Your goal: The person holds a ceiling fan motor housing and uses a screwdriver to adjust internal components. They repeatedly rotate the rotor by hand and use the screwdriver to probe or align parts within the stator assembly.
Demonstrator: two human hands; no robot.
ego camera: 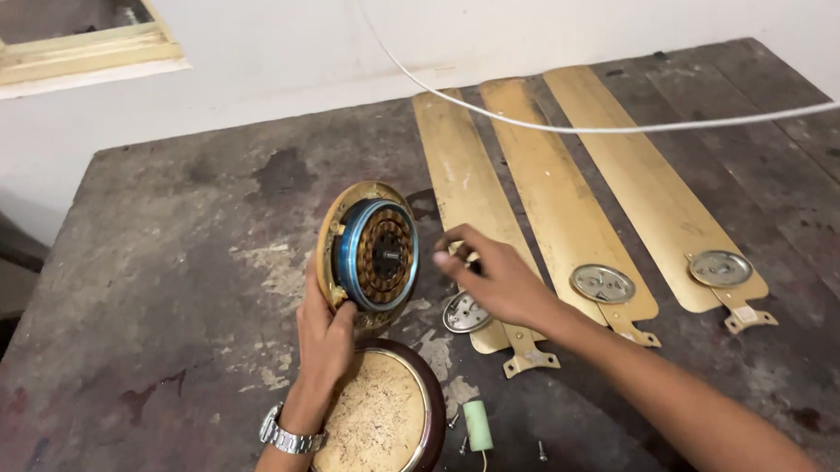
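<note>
1. Nearest the camera lies a round fan cover [378,424], dark brown at the rim with a pale, speckled inner face turned up like a shallow dish; it holds nothing but grime.
2. Just right of it rest a small pale green cylinder [478,424] with a thin wire, and a few loose screws [541,451] on the table [162,301].
3. The left hand [323,334], a metal watch [285,434] on its wrist, grips the lower edge of the fan motor [369,254], fingers wrapped on the gold housing.
4. The motor stands on edge above the cover, tilted, its blue ring and copper windings facing right.
5. The right hand [498,278] hovers just right of the motor, fingers curled and pinched together near the windings; whether it holds some small part I cannot tell.
6. Beneath that hand a round silver plate [465,313] sits on the nearest of three gold fan blades [567,194], laid side by side; the other two carry like plates at their near ends.
7. A white cable [621,127] crosses above the blades.
</note>
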